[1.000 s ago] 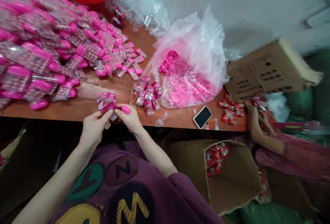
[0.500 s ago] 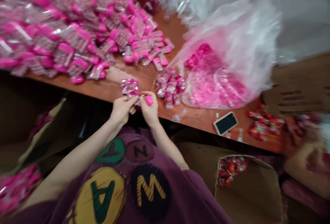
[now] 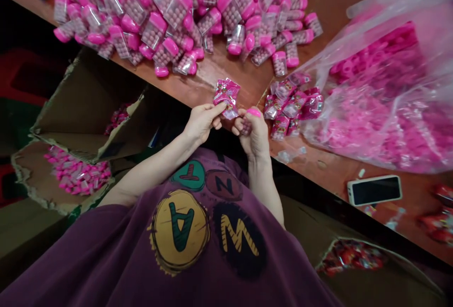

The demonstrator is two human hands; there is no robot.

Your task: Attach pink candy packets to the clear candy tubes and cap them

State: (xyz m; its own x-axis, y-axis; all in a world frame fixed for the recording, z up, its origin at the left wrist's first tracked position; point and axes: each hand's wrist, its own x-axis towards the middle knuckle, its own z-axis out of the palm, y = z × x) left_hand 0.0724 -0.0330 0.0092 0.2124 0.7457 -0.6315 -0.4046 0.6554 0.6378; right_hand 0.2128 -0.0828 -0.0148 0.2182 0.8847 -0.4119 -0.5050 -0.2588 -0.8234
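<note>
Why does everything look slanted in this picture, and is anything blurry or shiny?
In the head view, the whole picture is tilted, so the edge of the wooden table runs slantwise; the clear plastic bag shows pale glare; the left hand, right hand and small pink packet look fairly sharp.

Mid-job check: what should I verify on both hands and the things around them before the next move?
Left hand pinching the pink foil sachet: ok.
Right hand holding the pink-capped tube: ok.
Sachet seal intact: cannot tell.
Tube cap fully seated: cannot tell.
Phone away from both hands: ok.
Pile of loose sachets resting on the table: ok.
</note>
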